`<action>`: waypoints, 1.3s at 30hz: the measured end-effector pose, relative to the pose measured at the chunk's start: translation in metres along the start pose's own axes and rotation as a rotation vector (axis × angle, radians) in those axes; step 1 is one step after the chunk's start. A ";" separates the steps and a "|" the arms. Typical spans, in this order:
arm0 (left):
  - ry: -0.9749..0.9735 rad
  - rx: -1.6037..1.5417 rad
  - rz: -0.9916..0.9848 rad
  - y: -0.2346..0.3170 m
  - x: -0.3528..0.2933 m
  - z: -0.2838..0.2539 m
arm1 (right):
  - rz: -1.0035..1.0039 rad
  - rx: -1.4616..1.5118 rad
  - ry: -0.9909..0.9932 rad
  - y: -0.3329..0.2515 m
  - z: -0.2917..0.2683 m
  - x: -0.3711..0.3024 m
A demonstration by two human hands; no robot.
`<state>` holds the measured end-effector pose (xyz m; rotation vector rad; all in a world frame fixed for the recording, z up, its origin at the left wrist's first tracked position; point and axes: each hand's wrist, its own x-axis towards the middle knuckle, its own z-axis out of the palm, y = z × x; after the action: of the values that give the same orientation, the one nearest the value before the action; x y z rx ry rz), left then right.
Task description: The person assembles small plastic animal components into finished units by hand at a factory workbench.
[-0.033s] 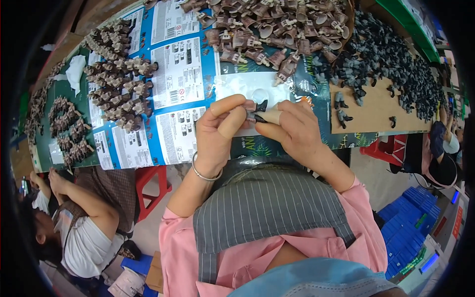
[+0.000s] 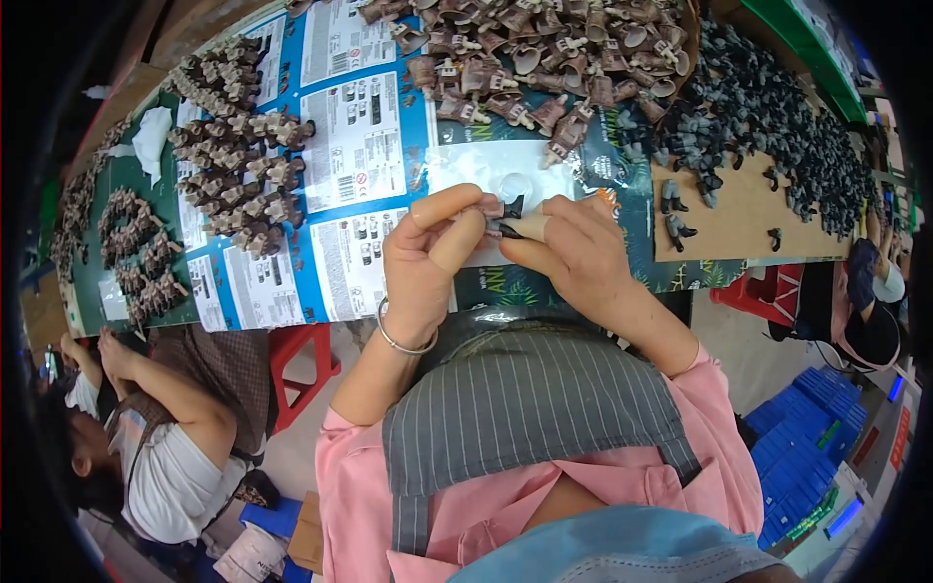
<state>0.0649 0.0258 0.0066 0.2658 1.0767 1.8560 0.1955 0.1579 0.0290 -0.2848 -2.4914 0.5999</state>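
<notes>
The small figure part being held has black boots. The apron is dark grey with thin, pale stripes, and the shirt under it is pink. The bracelet is silver. The big pile of figure tops is brown with bits of cream. The heap of leg pieces is grey and black, and the cardboard is tan. The printed sheet is bright blue with white boxes. The stool is red, the crates are blue, and a co-worker's shirt is white.
</notes>
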 end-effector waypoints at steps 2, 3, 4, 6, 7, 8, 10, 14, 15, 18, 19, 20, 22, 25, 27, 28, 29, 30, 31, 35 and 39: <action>0.007 0.199 0.203 0.005 -0.002 -0.005 | -0.026 -0.002 -0.003 -0.004 0.015 0.003; 0.032 0.251 0.262 0.007 -0.001 -0.007 | -0.043 -0.048 -0.008 -0.007 0.022 0.004; 0.035 0.266 0.268 0.009 -0.002 -0.008 | -0.059 -0.094 -0.011 -0.010 0.026 0.006; 0.088 0.566 0.370 0.018 -0.003 -0.016 | -0.099 -0.160 -0.097 -0.016 0.030 0.016; 0.092 0.780 0.456 0.019 0.000 -0.022 | -0.134 -0.241 -0.196 -0.019 0.030 0.021; 0.113 0.990 0.560 0.020 0.002 -0.028 | -0.144 -0.227 -0.184 -0.021 0.030 0.025; 0.064 1.101 0.608 0.023 0.004 -0.038 | -0.118 -0.132 -0.260 -0.021 0.026 0.030; -0.128 1.269 0.658 0.027 0.005 -0.036 | -0.109 0.063 -0.096 -0.021 0.019 0.054; -0.124 1.271 0.656 0.025 0.005 -0.036 | -0.152 0.114 -0.160 -0.016 0.025 0.054; -0.068 1.179 0.564 0.016 0.005 -0.038 | -0.219 0.146 -0.209 -0.005 0.035 0.055; -0.049 1.153 0.590 0.014 0.006 -0.038 | -0.215 0.139 -0.177 -0.007 0.038 0.053; -0.030 1.121 0.618 0.012 0.007 -0.033 | -0.207 0.129 -0.185 -0.005 0.041 0.051; -0.026 1.103 0.609 0.012 0.009 -0.033 | -0.224 0.100 -0.095 -0.002 0.045 0.046; -0.024 1.126 0.574 0.013 0.009 -0.033 | -0.230 0.092 -0.093 -0.003 0.043 0.045; -0.019 1.125 0.580 0.012 0.008 -0.032 | -0.236 0.092 -0.097 -0.005 0.042 0.045; -0.007 1.128 0.584 0.012 0.007 -0.032 | -0.235 0.087 -0.095 -0.005 0.043 0.046; 0.004 1.105 0.553 0.011 0.009 -0.033 | -0.250 0.085 -0.111 -0.001 0.044 0.048; 0.007 1.101 0.562 0.011 0.009 -0.034 | -0.265 0.084 -0.128 0.001 0.044 0.050; 0.018 1.108 0.530 0.012 0.008 -0.035 | -0.246 0.123 -0.156 0.000 0.043 0.052; 0.079 1.003 0.461 0.018 -0.005 -0.041 | 0.040 0.376 -0.367 -0.006 0.042 0.057; 0.201 0.888 0.399 0.026 -0.023 -0.066 | 0.180 0.455 -0.501 -0.008 0.045 0.078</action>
<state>0.0233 -0.0347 -0.0066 0.8668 2.0732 1.6362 0.1058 0.1595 0.0360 -0.1982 -2.7033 1.4344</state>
